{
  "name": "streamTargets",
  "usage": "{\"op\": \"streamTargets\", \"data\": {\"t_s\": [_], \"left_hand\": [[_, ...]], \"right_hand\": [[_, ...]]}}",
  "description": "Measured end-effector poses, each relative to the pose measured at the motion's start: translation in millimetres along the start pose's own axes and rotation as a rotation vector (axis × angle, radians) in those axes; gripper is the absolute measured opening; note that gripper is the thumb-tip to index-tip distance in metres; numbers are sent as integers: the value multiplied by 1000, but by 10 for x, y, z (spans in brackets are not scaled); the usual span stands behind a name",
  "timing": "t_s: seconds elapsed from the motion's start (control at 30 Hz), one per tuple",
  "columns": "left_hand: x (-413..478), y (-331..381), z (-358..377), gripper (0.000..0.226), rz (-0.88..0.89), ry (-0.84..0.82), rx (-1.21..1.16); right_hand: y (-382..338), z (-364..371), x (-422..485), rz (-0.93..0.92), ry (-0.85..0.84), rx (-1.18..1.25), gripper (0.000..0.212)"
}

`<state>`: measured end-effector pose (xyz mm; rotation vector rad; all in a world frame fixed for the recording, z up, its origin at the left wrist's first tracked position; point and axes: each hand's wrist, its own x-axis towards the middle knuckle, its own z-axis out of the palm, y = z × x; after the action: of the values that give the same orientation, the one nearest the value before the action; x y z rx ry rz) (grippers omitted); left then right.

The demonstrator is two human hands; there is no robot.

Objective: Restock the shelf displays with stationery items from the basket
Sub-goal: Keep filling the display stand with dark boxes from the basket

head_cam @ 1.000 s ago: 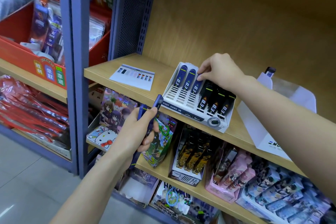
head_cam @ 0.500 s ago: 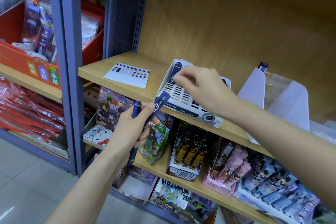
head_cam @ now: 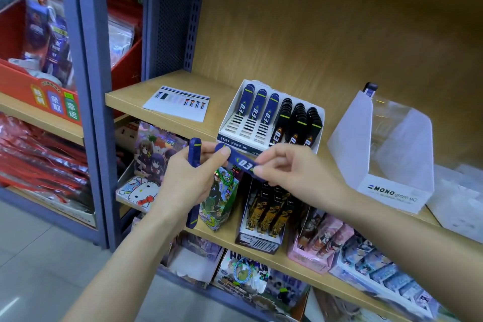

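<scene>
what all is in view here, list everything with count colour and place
display tray: one, white, upper shelf, middle
blue lead cases: three, blue, tray's left slots
black lead cases: three rows, black, tray's right slots
0.3 lead case: one, blue, between both hands, in front of the tray
upright lead case: at least one, blue, in the left hand
printed card: one, white, flat, left of the tray
MONO graph box: one, white and clear, right of the tray
pen box: one, black and gold, lower shelf
Hello Kitty pack: one, mostly white, lower shelf, left
red bin: one, red, neighbouring bay, far left
left hand: grips upright lead case, thumb on 0.3 lead case
right hand: pinches 0.3 lead case
</scene>
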<state>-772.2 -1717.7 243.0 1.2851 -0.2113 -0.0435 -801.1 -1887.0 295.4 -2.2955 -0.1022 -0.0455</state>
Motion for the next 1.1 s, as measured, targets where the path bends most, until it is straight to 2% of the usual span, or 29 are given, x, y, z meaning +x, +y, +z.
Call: {"op": "streamTargets", "data": {"t_s": [0.17,0.3,0.5,0.57,0.63,0.7,0.8,0.9,1.0,1.1], "left_hand": [[-13,-24,39,8,-26,-74,29],[-13,-43,26,12,-63,-124,6],[106,-122,-48,25,-235,25,-131],[132,-144,-56,20,-242,66,-167],[147,-147,-87,12,-237,96,-195],[153,-133,-119,18,-220,102,-259],[146,-109,-140,27,-189,109,-334],[131,-83,-133,23,-155,98,-286],[124,-100,-142,25,-133,155,-142],[125,-79,-148,26,-179,203,-186]], "right_hand": [[3,145,-49,-109,-65,-172,6],[-113,139,54,-142,-38,-219,12],[-309,-197,482,-163,293,-132,15],[-347,-264,646,-184,360,-193,5],[-375,-294,799,-185,396,-275,11],[-388,-302,931,-173,395,-360,21],[-365,-304,1075,-174,373,-432,19],[-325,-280,1141,-180,355,-425,10],[-333,-264,1184,-197,316,-446,10],[-377,-305,1214,-204,256,-508,12]]}}
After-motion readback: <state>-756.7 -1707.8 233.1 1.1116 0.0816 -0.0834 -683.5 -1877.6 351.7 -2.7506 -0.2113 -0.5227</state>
